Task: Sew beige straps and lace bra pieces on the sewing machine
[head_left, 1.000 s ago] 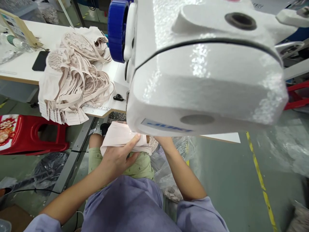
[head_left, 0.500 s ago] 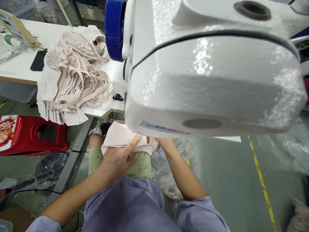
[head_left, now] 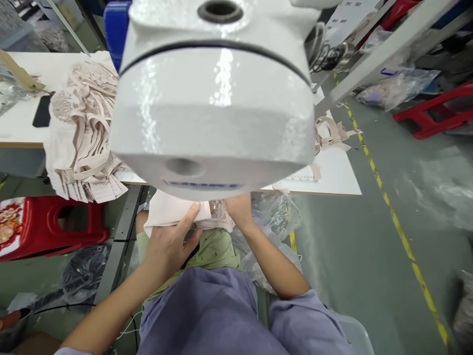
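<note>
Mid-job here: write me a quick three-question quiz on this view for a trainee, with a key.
1. True or false: the left hand has its thumb on top of the pale cloth.
2. What is printed on the top of the red stool at picture left? A) stripes B) flowers C) dots
3. Fill in: the flat black object lies on the white ____.

Key: 1 true; 2 B; 3 table.

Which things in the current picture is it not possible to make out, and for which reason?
Head view:
Right hand: far part, hidden by the white machine head.
Left hand: some fingers, covered by the pale fabric.
Garment pile: right part, behind the machine head.
Red stool: cut off by left edge.
</note>
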Tool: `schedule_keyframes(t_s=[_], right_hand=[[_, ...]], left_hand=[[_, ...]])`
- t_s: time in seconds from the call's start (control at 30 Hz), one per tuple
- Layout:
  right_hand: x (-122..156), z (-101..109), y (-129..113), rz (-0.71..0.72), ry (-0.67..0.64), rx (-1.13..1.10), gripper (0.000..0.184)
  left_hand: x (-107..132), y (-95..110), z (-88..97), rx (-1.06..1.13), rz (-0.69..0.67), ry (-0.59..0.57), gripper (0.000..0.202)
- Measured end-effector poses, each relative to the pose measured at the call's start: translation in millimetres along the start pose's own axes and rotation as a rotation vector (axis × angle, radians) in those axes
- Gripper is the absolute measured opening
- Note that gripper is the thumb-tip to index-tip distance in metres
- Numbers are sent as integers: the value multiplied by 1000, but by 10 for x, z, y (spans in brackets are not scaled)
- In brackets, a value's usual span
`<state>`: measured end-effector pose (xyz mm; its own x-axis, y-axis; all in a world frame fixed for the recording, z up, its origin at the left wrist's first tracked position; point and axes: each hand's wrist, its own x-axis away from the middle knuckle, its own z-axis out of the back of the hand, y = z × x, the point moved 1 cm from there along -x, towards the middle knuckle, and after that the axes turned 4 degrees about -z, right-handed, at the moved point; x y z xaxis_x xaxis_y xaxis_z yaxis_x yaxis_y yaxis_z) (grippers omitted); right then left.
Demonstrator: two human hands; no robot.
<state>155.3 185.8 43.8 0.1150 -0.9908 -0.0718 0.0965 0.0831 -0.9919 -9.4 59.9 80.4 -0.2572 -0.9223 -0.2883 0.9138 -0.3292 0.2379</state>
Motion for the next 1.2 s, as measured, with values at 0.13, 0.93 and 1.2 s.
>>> schedule_keyframes(t_s=[0.13,0.93,1.2], right_hand=[[134,65,130,14,66,-69,23],[537,128,101,90,-2,-214,6],[570,51,86,104,-40,-180,18]], left_hand=[[-11,-23,13,-47,0,26,62],[-135,80,-42,-9,-73,48,62],[2,46,-138,-8,142,107,100]])
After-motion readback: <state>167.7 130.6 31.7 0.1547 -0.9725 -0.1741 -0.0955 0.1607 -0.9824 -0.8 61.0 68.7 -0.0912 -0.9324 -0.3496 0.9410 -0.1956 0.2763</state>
